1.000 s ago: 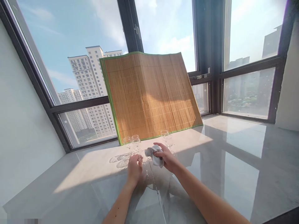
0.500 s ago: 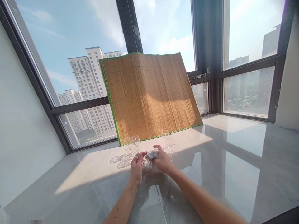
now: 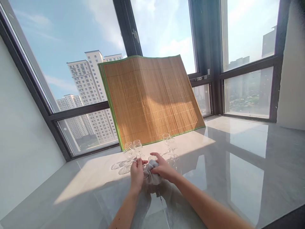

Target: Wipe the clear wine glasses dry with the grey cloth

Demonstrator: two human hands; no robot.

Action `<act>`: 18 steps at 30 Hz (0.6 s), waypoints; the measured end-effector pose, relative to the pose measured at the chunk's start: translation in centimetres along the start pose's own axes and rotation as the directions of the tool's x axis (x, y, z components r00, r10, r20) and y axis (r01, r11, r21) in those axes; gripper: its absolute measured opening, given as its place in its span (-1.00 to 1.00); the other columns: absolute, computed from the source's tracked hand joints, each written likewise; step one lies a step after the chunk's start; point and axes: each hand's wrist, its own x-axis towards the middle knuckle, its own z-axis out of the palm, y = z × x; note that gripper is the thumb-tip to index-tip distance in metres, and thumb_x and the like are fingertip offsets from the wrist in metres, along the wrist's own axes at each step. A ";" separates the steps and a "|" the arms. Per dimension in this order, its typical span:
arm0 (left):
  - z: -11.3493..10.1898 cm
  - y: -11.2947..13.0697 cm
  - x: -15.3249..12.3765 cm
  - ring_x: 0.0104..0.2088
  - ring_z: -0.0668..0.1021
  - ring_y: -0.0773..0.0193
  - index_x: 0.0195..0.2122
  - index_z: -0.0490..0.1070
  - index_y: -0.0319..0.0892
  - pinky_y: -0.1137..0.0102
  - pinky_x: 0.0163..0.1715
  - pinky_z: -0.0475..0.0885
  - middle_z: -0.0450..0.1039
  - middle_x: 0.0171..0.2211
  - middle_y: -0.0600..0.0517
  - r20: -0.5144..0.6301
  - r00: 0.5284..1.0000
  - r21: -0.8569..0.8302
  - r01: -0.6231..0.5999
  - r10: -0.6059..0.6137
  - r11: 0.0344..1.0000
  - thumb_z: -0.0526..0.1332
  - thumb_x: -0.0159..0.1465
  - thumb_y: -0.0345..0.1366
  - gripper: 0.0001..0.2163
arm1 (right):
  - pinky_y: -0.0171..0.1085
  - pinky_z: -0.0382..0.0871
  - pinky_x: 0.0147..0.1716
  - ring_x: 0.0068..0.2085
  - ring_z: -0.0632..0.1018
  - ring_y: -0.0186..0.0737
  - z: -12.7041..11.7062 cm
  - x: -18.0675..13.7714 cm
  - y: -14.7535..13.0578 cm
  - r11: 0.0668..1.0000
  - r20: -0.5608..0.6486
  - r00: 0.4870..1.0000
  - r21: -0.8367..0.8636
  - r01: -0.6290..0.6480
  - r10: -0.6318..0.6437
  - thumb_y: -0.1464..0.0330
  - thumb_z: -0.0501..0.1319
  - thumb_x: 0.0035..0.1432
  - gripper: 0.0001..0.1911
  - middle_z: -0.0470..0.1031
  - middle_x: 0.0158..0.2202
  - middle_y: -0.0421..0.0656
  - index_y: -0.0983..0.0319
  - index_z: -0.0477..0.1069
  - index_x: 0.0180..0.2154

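Note:
My left hand [image 3: 137, 174] is closed with its fingertips pinched around a clear stemmed glass [image 3: 130, 154], which is tilted with its bowl away to the left. In my right hand [image 3: 165, 167] is a crumpled light-grey cloth [image 3: 153, 174], gripped between thumb and fingers. The cloth lies against the foot end of the glass, hiding it. Just beyond my left hand stands another clear glass [image 3: 137, 147]. Two more stemmed glasses, a nearer one [image 3: 172, 147] and one behind it [image 3: 166, 137], stand upright beyond my right hand.
A bamboo mat [image 3: 152, 98] with green edging leans against the window frame [image 3: 130, 28] behind the glasses. Glossy grey tile covers the ledge [image 3: 190, 190], with sunlit patches and glass shadows. A white wall [image 3: 19, 133] rises at the left.
The cloth has come lower and spread out more between my hands, over the glass's foot end. The held glass has shifted slightly left. The view has turned a little.

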 end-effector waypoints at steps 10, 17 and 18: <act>0.1 -2.5 -0.3 -0.38 0.53 0.10 -0.38 0.47 -0.12 0.29 -0.29 0.30 0.56 -0.41 -0.06 0.199 0.973 0.363 -0.181 0.114 0.914 0.05 0.27 0.01 -0.65 | -0.33 0.20 -0.44 -0.47 0.34 -0.31 -1.5 -1.4 -0.6 0.925 -0.271 0.899 -0.264 0.273 -0.343 0.48 0.11 -0.14 -0.38 0.33 -0.50 -0.35 0.14 0.21 0.05; -0.1 -2.5 -0.5 -0.27 0.55 0.09 -0.34 0.43 -0.10 0.31 -0.25 0.30 0.58 -0.31 -0.09 0.342 0.924 0.291 -0.277 0.171 0.916 0.06 0.29 -0.05 -0.72 | -0.33 0.16 -0.42 -0.48 0.32 -0.30 -2.2 -2.3 0.9 0.845 -0.132 0.963 -0.517 0.137 -0.237 0.51 0.14 -0.12 -0.31 0.24 -0.57 -0.37 0.17 0.21 0.13; -0.1 -2.4 -0.5 -0.27 0.55 0.09 -0.35 0.42 -0.10 0.32 -0.24 0.30 0.58 -0.31 -0.08 0.355 0.919 0.287 -0.284 0.173 0.915 0.05 0.29 -0.04 -0.71 | -0.33 0.18 -0.40 -0.47 0.33 -0.30 -2.1 -2.6 1.0 0.844 -0.130 0.968 -0.524 0.116 -0.214 0.48 0.17 -0.09 -0.31 0.25 -0.55 -0.37 0.15 0.19 0.15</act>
